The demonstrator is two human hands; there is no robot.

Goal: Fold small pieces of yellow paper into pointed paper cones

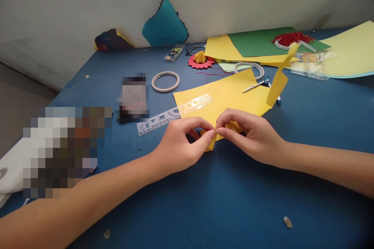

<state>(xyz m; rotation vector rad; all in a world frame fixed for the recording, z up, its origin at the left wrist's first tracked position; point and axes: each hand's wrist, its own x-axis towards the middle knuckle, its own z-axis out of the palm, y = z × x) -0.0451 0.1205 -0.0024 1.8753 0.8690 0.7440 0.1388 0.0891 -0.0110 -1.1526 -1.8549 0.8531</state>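
My left hand and my right hand meet near the middle of the table, thumb and forefinger pinched on each. Between them is a small folded piece of yellow paper, gripped by both sets of fingertips. Its far part is hidden behind my fingers. Just beyond lies a larger yellow sheet with a raised, folded strip at its right side. A clear stencil ruler rests partly on that sheet, left of my hands. On the sheet's right part is a compass with a blue head.
Behind are two tape rolls, a red and yellow paper flower, a clear box, green card and red thread. A blurred dark-edged object and a white device lie left. The wall borders the blue table.
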